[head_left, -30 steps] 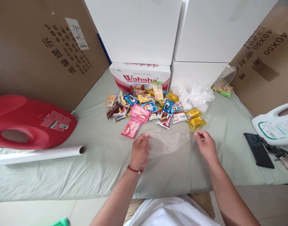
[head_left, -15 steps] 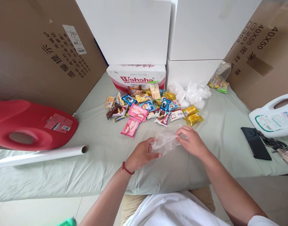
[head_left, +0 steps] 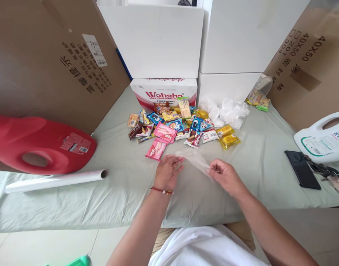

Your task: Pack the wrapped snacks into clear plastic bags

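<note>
Working the clear plastic bag (head_left: pixel 195 159) open just below the snack pile (head_left: pixel 180 123), my left hand (head_left: pixel 167 171) and right hand (head_left: pixel 225 176) each pinch-grip one end, fingers closed on film, forearms angled inward; next needs mouth layers rubbed apart.

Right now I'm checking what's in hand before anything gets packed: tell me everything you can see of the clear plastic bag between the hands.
The clear plastic bag is thin, see-through film, crinkled and limp, with no visible print. It is stretched in a narrow band between the left hand and the right hand, each pinching one end. It hangs just above the pale green sheet, in front of the snack pile. It looks empty.
</note>
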`<action>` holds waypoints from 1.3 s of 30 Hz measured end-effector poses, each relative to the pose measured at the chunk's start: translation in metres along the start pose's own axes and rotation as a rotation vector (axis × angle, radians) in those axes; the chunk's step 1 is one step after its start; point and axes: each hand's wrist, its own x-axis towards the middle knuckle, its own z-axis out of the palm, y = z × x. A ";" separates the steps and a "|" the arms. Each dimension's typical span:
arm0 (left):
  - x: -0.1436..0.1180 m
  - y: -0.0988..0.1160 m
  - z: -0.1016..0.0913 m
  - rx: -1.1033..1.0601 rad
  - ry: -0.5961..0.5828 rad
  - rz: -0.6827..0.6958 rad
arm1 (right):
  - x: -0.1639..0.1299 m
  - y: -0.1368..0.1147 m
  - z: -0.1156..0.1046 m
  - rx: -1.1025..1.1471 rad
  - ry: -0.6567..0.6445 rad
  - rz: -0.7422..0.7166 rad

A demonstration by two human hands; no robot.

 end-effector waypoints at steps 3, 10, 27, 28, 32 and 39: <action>0.013 -0.004 0.012 -0.088 0.089 0.034 | -0.010 0.010 0.027 -0.066 -0.027 -0.009; 0.025 -0.001 -0.003 -0.027 0.065 0.256 | -0.006 0.003 0.009 -0.118 0.125 -0.126; 0.031 0.032 -0.057 0.505 -0.223 0.167 | 0.041 0.005 -0.032 -0.383 0.236 -0.212; 0.032 0.027 -0.055 0.502 -0.221 0.156 | 0.039 -0.004 -0.028 -0.462 0.240 -0.351; 0.034 0.017 -0.046 0.483 -0.221 0.148 | 0.035 -0.037 -0.004 -0.633 -0.159 -0.752; 0.052 0.022 -0.049 0.451 -0.165 0.140 | 0.052 -0.007 0.019 -0.710 -0.260 -0.824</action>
